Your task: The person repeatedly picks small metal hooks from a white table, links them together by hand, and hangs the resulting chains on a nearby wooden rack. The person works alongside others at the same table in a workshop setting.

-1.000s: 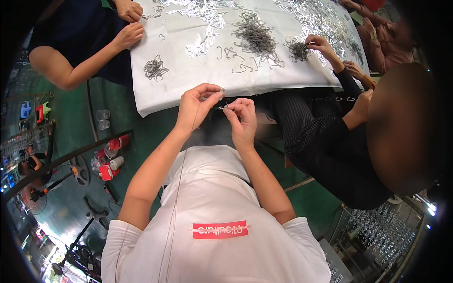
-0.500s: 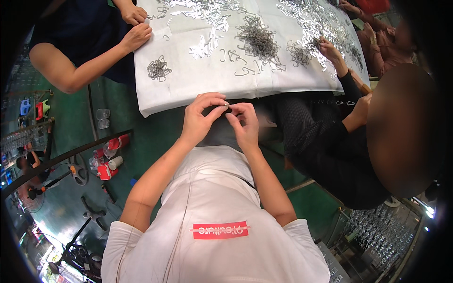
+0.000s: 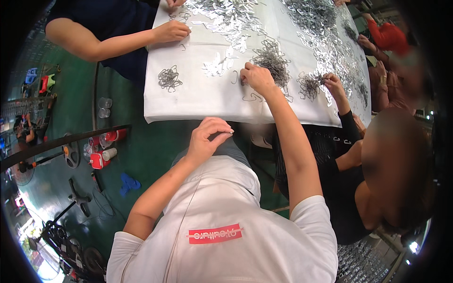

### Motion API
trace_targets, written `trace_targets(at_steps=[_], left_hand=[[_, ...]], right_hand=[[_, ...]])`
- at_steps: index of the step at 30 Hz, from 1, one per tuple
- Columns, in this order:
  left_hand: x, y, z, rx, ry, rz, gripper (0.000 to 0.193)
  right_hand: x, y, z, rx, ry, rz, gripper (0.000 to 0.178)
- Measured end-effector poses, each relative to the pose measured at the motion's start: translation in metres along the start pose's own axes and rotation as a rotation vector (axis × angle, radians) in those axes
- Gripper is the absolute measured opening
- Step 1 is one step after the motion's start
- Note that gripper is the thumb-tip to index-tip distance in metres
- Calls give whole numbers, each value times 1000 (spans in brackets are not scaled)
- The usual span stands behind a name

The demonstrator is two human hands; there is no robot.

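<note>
My right hand (image 3: 257, 78) is stretched out over the white-covered table (image 3: 198, 101), fingers bent down at the near edge of a pile of dark wire hooks (image 3: 272, 59). Single loose hooks lie just left of it (image 3: 234, 78) and just in front of it (image 3: 252, 98); whether one is pinched in the fingers is hidden. My left hand (image 3: 210, 137) stays back over my lap below the table edge. Its fingers are curled against the thumb, and nothing shows between them.
Shiny flat metal pieces (image 3: 226, 19) cover the far table; a small wire tangle (image 3: 169, 78) lies left. A person in dark blue (image 3: 172, 30) works at the left, another in black (image 3: 332, 82) at the right. Red cans (image 3: 101, 155) and clear cups (image 3: 104, 106) stand on the green floor.
My hands, which were pinched together over my lap, have parted. The right hand has reached forward onto the table to the wire pile; the left stayed by my lap.
</note>
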State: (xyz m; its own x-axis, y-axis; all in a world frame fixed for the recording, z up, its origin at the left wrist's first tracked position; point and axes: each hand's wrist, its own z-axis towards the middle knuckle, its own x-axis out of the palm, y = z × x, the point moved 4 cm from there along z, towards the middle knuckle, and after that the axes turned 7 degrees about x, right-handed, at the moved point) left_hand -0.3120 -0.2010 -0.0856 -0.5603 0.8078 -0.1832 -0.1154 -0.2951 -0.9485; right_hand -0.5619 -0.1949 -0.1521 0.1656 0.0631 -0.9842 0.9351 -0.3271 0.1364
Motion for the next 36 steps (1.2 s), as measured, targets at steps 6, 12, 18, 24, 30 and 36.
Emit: trace_targets(at_steps=[6,12,18,24,30,36], left_hand=[[1,2,-3,-70,1,-26,16],[1,2,-3,-59,21,-41,12],[2,-1,-3,-16,38,-32,13],[-3,-3,-7,-11,31,-43,14],[-5,-3,-9,-23,30,-56,15],[-1,-5,-6,24,24,-49,18]], right_hand=[[8,3,3,-123,53,-129,10],[2,-8,-23,315,-42,273,11],[-8,30,-82,598,-214,1407,12],[-25,106,-158,662,-227,1868,10],[-20,138,-176,680,-337,1942,8],[-15,136,-169,630,-516,1889,5]])
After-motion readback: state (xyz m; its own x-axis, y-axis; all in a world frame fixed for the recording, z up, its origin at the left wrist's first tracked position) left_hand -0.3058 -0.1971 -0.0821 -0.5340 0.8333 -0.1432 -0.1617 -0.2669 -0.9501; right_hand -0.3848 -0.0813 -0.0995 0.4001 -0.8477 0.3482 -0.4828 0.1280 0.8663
